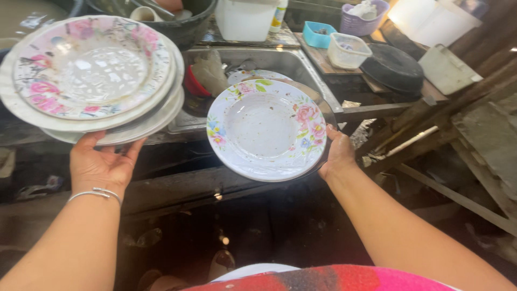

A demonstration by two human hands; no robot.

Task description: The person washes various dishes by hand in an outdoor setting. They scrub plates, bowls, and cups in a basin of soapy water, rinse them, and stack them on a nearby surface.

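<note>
Two plate loads, one per hand, held before the sink [280,59].
Left hand [102,161] palms up the plate stack [91,70]; right hand [336,156] clasps the floral plate [266,129] rim, just right of the stack.

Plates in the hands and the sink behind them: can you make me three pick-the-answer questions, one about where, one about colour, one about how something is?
1. Where is the stack of plates?
A. Resting on the left hand
B. Inside the sink
C. On the floor

2. What colour is the small open tub behind the sink?
A. Red
B. Blue
C. Black

3. How does the floral plate in the right hand look?
A. Broken in half
B. Covered by a lid
C. Whole, with specks of dirt in its bowl

Answers:
1. A, the left palm sits under the stack's lower edge.
2. B, it is a light blue box beside the purple basket.
3. C, the rim is unbroken and dark specks dot the white middle.
</note>
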